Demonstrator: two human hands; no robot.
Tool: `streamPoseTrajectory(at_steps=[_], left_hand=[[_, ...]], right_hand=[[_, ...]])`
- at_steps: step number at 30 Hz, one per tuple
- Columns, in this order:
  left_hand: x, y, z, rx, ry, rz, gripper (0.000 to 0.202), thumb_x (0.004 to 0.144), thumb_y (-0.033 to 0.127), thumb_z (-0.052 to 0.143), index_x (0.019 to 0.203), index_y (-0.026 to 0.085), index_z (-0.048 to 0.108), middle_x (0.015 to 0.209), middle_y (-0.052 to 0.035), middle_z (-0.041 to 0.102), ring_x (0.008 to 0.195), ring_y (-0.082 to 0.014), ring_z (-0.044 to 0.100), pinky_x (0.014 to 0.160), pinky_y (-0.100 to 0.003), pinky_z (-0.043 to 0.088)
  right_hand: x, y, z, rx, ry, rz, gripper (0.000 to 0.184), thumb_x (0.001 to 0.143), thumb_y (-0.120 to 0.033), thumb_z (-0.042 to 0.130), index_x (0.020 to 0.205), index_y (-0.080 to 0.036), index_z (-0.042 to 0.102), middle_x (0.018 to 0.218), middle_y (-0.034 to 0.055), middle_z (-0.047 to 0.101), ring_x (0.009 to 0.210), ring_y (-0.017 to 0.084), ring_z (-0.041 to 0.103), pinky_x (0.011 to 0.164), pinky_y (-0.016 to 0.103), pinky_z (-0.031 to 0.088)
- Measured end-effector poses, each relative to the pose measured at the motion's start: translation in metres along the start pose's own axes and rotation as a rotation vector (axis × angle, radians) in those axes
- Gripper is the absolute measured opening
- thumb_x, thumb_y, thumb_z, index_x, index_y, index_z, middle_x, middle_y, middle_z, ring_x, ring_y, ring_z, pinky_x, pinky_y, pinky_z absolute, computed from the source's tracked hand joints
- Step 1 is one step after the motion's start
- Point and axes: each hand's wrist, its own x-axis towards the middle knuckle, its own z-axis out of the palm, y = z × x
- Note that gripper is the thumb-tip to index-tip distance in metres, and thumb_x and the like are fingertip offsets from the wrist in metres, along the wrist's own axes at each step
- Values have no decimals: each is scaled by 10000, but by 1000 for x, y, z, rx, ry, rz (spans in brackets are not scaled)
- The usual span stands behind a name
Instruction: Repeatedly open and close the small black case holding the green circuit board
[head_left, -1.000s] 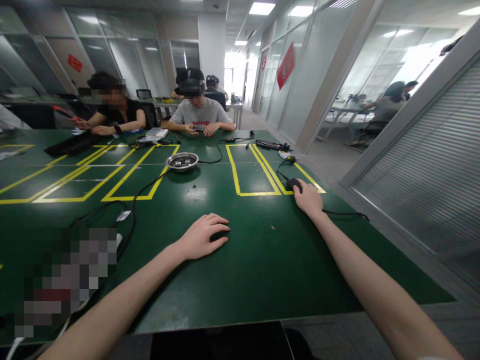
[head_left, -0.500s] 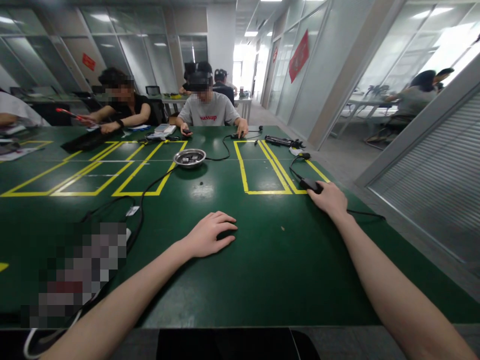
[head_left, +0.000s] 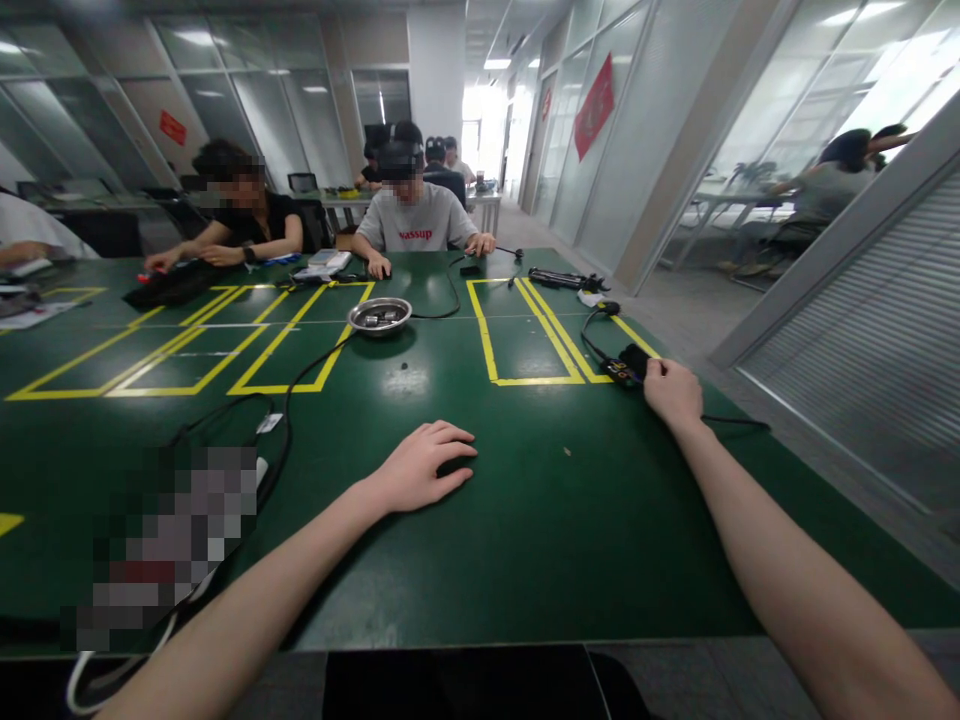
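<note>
My left hand [head_left: 433,466] lies flat on the green table [head_left: 525,560], fingers spread and holding nothing. At the right edge, my right hand [head_left: 675,390] has its fingers closed on a small black box-shaped device [head_left: 631,364] with a cable. The device is tilted, and small coloured details show on its near side. Its exact kind I cannot make out. From it a black cable [head_left: 591,348] runs to a black plug-like end [head_left: 610,309] farther back, and another black cable [head_left: 739,424] trails off behind my wrist.
A metal bowl [head_left: 380,317] with small metal parts stands mid-table. Yellow tape outlines [head_left: 536,381] mark the surface. A black folded tripod [head_left: 562,279] lies at the far right. Left of my arm is a blurred-out object [head_left: 176,530] with cables. Co-workers [head_left: 412,215] sit across the table.
My right hand has turned the black device, tilting it up so its coloured details show. My left hand has stayed put. Across the table, co-workers' hands have moved.
</note>
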Motion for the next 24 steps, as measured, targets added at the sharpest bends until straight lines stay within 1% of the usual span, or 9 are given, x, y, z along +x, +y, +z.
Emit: streamPoseTrajectory(at_steps=[4, 6, 9, 11, 13, 15, 17, 21, 24], left_hand=[[0, 0, -1, -2, -1, 3, 214, 968, 284, 647, 1161, 233, 725, 1293, -81, 705, 1222, -262, 626, 1066, -466, 485], [0, 0, -1, -2, -1, 2, 213, 969, 286, 644, 1156, 230, 728, 1288, -82, 706, 1219, -261, 626, 1075, -467, 482], [0, 0, -2, -1, -2, 2, 217, 973, 291, 631, 1156, 231, 731, 1285, -82, 706, 1217, -260, 625, 1074, -469, 486], [0, 0, -2, -1, -3, 3, 221, 972, 293, 631, 1159, 231, 731, 1286, -84, 705, 1215, -264, 625, 1066, -473, 493], [0, 0, -2, -1, -2, 4, 222, 970, 294, 634, 1159, 231, 731, 1288, -87, 704, 1213, -266, 626, 1063, -476, 495], [0, 0, -2, -2, 0, 7, 219, 972, 293, 632, 1158, 236, 731, 1289, -87, 705, 1208, -265, 630, 1070, -478, 490], [0, 0, -2, 0, 2, 10, 215, 974, 292, 630, 1156, 242, 732, 1288, -83, 706, 1207, -263, 632, 1075, -477, 487], [0, 0, -1, 4, 1, 5, 214, 971, 286, 639, 1157, 240, 732, 1291, -81, 703, 1213, -264, 627, 1067, -468, 491], [-1, 0, -1, 5, 1, 7, 217, 969, 281, 645, 1164, 240, 729, 1291, -81, 701, 1212, -263, 627, 1073, -469, 486]], right_hand=[[0, -3, -3, 19, -29, 62, 454, 993, -311, 385, 1145, -121, 768, 993, 197, 757, 964, 340, 704, 799, 398, 527], [0, -2, -3, 28, -26, 64, 449, 983, -297, 401, 1232, -126, 733, 993, 175, 760, 967, 325, 701, 828, 397, 527], [-2, -1, -2, 83, 30, 37, 487, 961, -313, 451, 1366, -131, 649, 1075, 160, 745, 983, 303, 691, 886, 409, 523], [-6, -2, -2, 116, 85, -16, 482, 935, -360, 508, 1331, -139, 672, 1153, 169, 712, 1011, 303, 677, 904, 415, 521], [-10, -3, -4, 113, 109, -83, 455, 888, -424, 591, 1229, -157, 732, 1207, 172, 674, 1024, 304, 664, 899, 410, 524], [-13, -6, -6, 85, 80, -136, 430, 833, -465, 663, 1121, -168, 779, 1190, 162, 663, 984, 301, 665, 867, 402, 531], [-14, -9, -8, 53, 27, -157, 414, 807, -471, 691, 1060, -162, 802, 1101, 153, 684, 930, 301, 667, 823, 399, 533], [-13, -13, -11, 20, -29, -155, 449, 807, -467, 702, 1080, -126, 801, 996, 154, 715, 908, 320, 669, 783, 396, 524], [-10, -11, -13, 43, -1, -160, 490, 794, -472, 726, 1121, -110, 784, 1000, 157, 711, 899, 315, 670, 790, 392, 523]])
